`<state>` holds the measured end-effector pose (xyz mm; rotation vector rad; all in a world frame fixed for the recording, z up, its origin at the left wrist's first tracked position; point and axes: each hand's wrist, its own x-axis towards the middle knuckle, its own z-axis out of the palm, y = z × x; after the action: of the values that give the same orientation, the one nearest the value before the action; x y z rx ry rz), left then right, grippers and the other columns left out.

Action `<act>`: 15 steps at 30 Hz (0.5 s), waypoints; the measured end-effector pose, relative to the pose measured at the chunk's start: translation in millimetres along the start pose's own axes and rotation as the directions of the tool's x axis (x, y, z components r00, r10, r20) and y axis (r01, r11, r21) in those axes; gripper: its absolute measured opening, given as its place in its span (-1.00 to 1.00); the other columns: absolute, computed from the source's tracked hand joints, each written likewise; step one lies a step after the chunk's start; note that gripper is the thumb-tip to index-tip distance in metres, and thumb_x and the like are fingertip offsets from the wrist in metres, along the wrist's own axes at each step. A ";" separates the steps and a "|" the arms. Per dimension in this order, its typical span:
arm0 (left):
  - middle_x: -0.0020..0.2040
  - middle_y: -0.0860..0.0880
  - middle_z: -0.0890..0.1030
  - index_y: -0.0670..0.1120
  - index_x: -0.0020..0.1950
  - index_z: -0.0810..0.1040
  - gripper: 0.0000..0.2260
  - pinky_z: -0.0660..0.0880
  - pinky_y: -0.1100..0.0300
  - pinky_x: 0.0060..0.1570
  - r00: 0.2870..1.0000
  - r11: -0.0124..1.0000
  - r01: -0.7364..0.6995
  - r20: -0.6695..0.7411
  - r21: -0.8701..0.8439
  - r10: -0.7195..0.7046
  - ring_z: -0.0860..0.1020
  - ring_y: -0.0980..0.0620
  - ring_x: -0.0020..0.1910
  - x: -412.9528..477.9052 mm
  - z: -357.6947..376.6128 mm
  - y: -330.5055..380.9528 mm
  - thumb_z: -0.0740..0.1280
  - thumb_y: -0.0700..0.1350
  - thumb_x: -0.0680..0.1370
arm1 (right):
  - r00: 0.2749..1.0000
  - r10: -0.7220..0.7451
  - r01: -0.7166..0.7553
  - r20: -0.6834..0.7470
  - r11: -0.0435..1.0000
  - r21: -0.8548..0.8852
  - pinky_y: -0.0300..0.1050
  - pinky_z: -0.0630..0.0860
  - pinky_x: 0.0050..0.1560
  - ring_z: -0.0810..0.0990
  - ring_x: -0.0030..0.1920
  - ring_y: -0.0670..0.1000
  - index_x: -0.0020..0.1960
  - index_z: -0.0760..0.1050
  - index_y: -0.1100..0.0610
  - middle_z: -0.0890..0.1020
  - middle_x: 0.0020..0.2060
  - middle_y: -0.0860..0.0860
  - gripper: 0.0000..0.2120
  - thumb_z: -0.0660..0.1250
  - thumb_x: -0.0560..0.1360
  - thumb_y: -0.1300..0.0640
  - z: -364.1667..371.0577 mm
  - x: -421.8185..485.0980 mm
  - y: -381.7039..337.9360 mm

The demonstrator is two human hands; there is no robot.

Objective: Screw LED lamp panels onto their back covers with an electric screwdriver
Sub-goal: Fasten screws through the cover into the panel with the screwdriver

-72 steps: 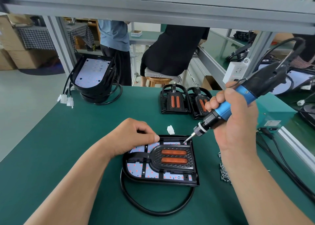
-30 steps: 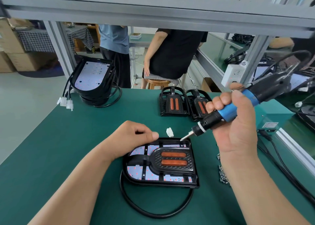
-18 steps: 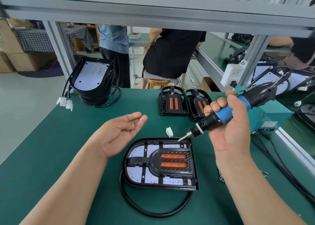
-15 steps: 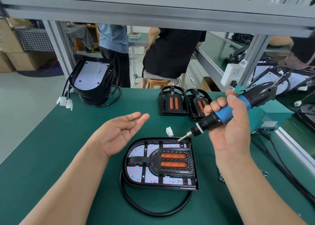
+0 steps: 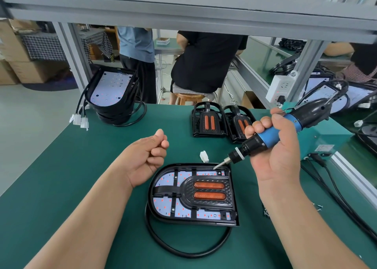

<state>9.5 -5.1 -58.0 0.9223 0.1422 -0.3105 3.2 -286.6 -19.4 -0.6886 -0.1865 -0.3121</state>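
A black lamp back cover with its white LED panel (image 5: pixel 165 203) and two orange strips lies flat on the green mat, its black cable (image 5: pixel 183 253) looped in front. My right hand (image 5: pixel 277 158) grips the blue electric screwdriver (image 5: pixel 269 135), tilted down to the left. The bit tip (image 5: pixel 215 167) sits at the panel's far right corner. My left hand (image 5: pixel 142 158) hovers palm-up just left of the lamp, off it, with fingers curled in and thumb raised. Nothing shows in it.
A stack of lamp panels (image 5: pixel 111 89) with white plugs stands at the back left. Two black covers (image 5: pixel 207 120) lie at the back centre. A white connector (image 5: pixel 204 156) lies beyond the lamp. Loose screws (image 5: pixel 265 212), a teal box (image 5: pixel 326 138) and cables (image 5: pixel 336 189) are at the right.
My left hand lifted off the lamp's far edge, turned palm-up and open, then curled its fingers in. The screwdriver stayed near the far right corner, tip lowering slightly.
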 end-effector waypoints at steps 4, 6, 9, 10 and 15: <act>-0.23 0.00 0.52 -0.14 -0.01 0.57 -0.81 0.27 0.40 -0.57 1.000 0.999 -0.016 0.014 0.041 0.016 0.33 0.21 -0.45 0.5 -1.8 -1.8 0.43 -0.02 0.56 | 1.000 -0.004 0.004 0.000 1.000 0.007 -0.12 0.54 -0.11 0.48 -0.28 -0.04 0.09 0.50 0.08 0.48 -0.25 -0.03 -0.90 0.25 0.64 0.24 2.0 -1.3 -0.3; -0.23 -0.01 0.52 -0.17 -0.02 0.62 -0.82 0.27 0.40 -0.56 1.000 0.999 -0.020 0.022 0.048 0.019 0.34 0.20 -0.44 1.3 -2.7 -3.1 0.44 -0.05 0.55 | 1.000 -0.002 0.002 -0.001 1.000 0.026 -0.12 0.54 -0.09 0.47 -0.26 -0.04 0.10 0.49 0.09 0.48 -0.24 -0.03 -0.91 0.25 0.65 0.24 2.5 -2.2 -1.0; -0.22 -0.02 0.54 -0.19 -0.02 0.75 -0.82 0.30 0.38 -0.54 0.999 0.999 -0.031 0.042 0.040 0.029 0.36 0.19 -0.42 1.9 -4.3 -2.7 0.43 -0.10 0.55 | 1.000 0.001 0.000 -0.014 0.999 0.038 -0.12 0.54 -0.08 0.48 -0.26 -0.04 0.10 0.49 0.09 0.48 -0.23 -0.03 -0.93 0.26 0.66 0.22 3.3 -3.1 -1.4; -0.21 -0.02 0.55 -0.19 0.00 0.77 -0.82 0.32 0.38 -0.52 0.998 0.998 -0.035 0.049 0.050 0.032 0.37 0.18 -0.41 2.2 -5.1 -2.3 0.42 -0.11 0.55 | 1.000 0.003 -0.002 -0.017 0.999 0.036 -0.12 0.54 -0.07 0.48 -0.26 -0.04 0.10 0.50 0.09 0.48 -0.23 -0.03 -0.93 0.27 0.66 0.22 3.8 -3.4 -1.3; -0.14 -0.05 0.59 -0.25 0.19 0.72 -0.75 0.35 0.35 -0.44 0.994 0.987 -0.061 0.099 0.146 0.046 0.41 0.15 -0.34 1.6 -7.1 -1.7 0.38 -0.21 0.56 | 1.000 0.012 -0.011 -0.018 1.000 0.025 -0.12 0.55 -0.06 0.49 -0.25 -0.04 0.08 0.51 0.09 0.49 -0.23 -0.03 -0.93 0.28 0.65 0.22 6.5 -6.3 0.2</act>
<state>10.5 -0.7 -63.9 1.0553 0.0061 -0.3177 -3.1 -280.8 -16.3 -0.6613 -0.1688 -0.3046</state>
